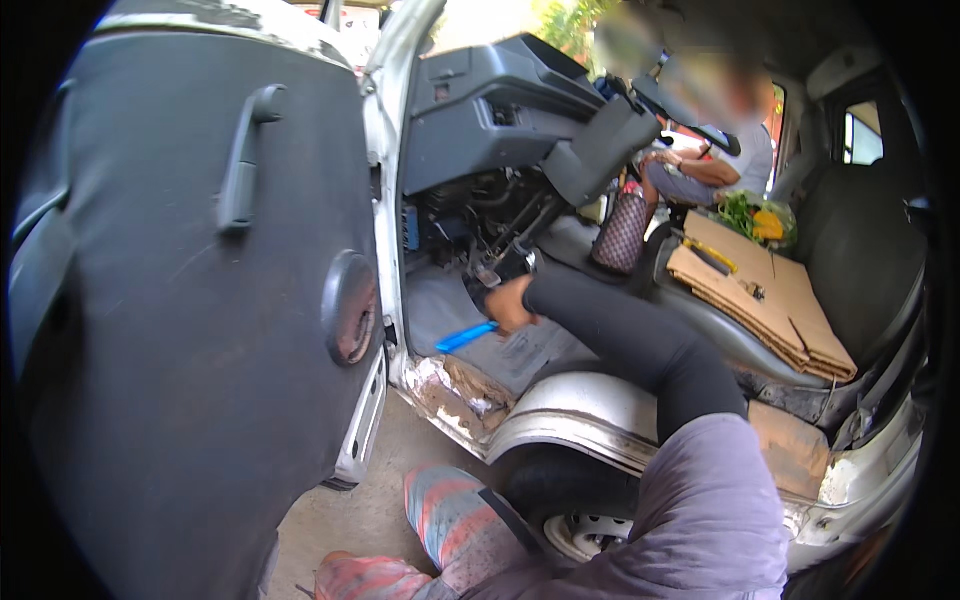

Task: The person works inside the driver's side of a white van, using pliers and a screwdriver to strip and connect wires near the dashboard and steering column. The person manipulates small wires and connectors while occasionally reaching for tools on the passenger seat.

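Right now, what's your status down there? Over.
Right hand around a blue handle, low in the footwell. Left hand not in view. Cardboard on the seat, clear of the hand.

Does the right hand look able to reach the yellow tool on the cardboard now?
Probably yes: nothing covers the yellow tool on the cardboard. But the right hand appears to grip a blue handle.

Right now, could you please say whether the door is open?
Open: the door stands swung outward, leaving the front seat exposed.
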`<state>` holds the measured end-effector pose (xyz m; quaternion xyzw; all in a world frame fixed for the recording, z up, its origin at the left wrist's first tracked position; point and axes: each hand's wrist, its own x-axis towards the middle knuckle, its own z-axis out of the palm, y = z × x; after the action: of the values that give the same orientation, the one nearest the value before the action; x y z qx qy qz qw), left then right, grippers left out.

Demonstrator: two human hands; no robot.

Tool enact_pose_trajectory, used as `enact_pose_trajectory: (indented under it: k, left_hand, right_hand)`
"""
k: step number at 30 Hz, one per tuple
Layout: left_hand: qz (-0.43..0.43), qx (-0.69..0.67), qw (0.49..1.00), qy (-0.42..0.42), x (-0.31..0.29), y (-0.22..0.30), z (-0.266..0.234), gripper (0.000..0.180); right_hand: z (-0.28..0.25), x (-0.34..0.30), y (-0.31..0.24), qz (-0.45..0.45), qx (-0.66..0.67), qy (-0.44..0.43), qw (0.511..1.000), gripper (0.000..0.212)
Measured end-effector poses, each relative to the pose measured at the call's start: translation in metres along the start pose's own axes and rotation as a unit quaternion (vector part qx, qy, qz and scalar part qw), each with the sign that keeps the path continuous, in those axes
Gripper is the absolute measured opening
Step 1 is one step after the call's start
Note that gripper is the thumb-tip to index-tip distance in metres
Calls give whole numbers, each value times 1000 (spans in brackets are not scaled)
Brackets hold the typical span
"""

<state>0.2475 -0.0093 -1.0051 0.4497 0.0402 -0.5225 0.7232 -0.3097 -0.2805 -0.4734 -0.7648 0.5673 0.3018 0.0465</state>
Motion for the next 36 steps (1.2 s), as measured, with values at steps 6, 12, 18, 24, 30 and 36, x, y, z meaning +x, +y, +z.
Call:
enact_pose_trajectory:
  k: [6,12,18,24,30,36]
  left_hand:
    - [-14,-163,982,-97,36,-28,41,54]
    - [-136,219,965,37,22,47,-65,60]
    - [-269,389,876,94,-38,1,-102,25]
    - [-200,386,899,43,-67,-25,-103,28]
    - [-126,460,878,-38,-44,-65,8,29]
    - [-32,540,840,-35,-44,-48,47,30]
  right_hand:
    - [173,74,197,62,-122,-16,990,32]
    - [89,61,54,-43,8,80,996,71]
    - [74,-15,25,-37,86,53,994,79]
    - [40,0,38,-22,75,38,996,61]
    - [28,80,210,18,-135,69,988,40]
    - [-3,95,199,58,659,227,715,24]
